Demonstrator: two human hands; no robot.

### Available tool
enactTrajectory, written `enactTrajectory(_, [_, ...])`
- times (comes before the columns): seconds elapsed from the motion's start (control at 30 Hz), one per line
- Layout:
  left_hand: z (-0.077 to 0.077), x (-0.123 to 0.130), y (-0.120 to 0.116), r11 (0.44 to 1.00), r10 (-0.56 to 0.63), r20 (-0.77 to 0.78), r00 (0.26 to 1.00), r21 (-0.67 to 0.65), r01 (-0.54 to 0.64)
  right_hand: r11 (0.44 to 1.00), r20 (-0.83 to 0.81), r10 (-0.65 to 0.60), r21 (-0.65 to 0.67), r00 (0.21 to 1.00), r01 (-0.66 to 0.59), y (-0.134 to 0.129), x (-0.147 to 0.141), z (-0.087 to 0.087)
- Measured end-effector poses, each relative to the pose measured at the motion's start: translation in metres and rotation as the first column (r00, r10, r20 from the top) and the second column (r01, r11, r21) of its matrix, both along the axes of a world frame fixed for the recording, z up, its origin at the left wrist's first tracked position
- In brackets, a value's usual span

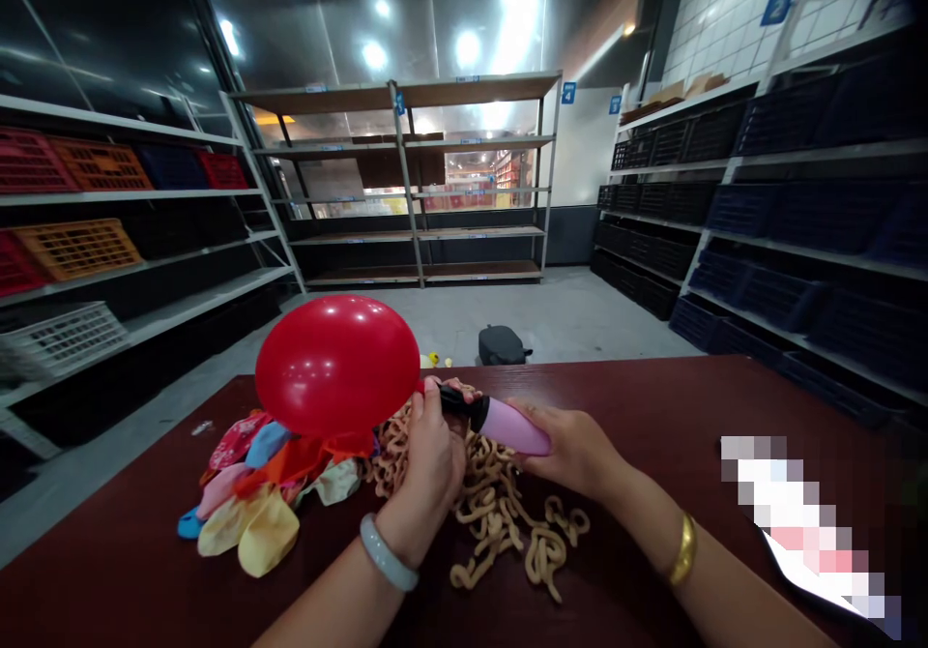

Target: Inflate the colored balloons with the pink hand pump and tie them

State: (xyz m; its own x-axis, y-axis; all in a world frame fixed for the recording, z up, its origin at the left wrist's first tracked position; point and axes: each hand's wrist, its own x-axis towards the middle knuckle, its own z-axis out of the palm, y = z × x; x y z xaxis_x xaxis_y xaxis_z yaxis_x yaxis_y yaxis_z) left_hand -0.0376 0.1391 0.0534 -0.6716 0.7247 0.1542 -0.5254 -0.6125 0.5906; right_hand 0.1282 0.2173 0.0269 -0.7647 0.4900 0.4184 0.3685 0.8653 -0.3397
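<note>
An inflated red balloon (337, 366) is at the left of centre, its neck meeting the black nozzle of a pink hand pump (514, 427). My left hand (435, 445) pinches the balloon's neck at the nozzle. My right hand (569, 450) is wrapped round the pump's pink body. Under and beside my left hand lies a heap of tan, curled rubbery strips (500, 522). Left of it, below the balloon, uninflated balloons (268, 532) in yellow, pink, blue, orange and red are piled up.
All this rests on a dark red table (638, 571). A blurred-out flat object (812, 542) lies at the right. Beyond the table, a dark grey bag (502, 344) sits on the floor. Shelves with crates (83, 247) line both sides; a metal rack (478, 234) stands behind.
</note>
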Motion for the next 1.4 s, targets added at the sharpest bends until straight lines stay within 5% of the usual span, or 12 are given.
enactTrajectory(0.47, [0.042,-0.105,-0.016,0.973,0.227,0.051,0.972,0.024,-0.229,0.991,0.020,0.078,-0.115,0.997,-0.076,0.013,0.007,0.004])
enactTrajectory(0.67, [0.030,-0.090,-0.008,0.978,0.195,0.020,0.981,0.072,-0.196,0.993,0.021,0.052,-0.106,0.998,-0.049,0.010,0.008,0.005])
enactTrajectory(1.1, [0.002,0.004,-0.001,0.999,-0.037,-0.033,0.999,0.028,0.038,0.988,-0.059,0.052,-0.142,0.997,-0.060,-0.002,0.001,0.003])
enactTrajectory(1.27, [0.011,-0.007,-0.004,0.999,0.014,-0.056,0.998,0.030,-0.012,0.971,-0.079,0.099,-0.211,0.992,-0.114,-0.008,-0.006,0.005])
enactTrajectory(1.4, [0.026,-0.044,-0.008,0.993,0.116,-0.072,0.991,0.033,-0.114,0.946,-0.075,0.137,-0.284,0.988,-0.153,-0.008,-0.006,0.007])
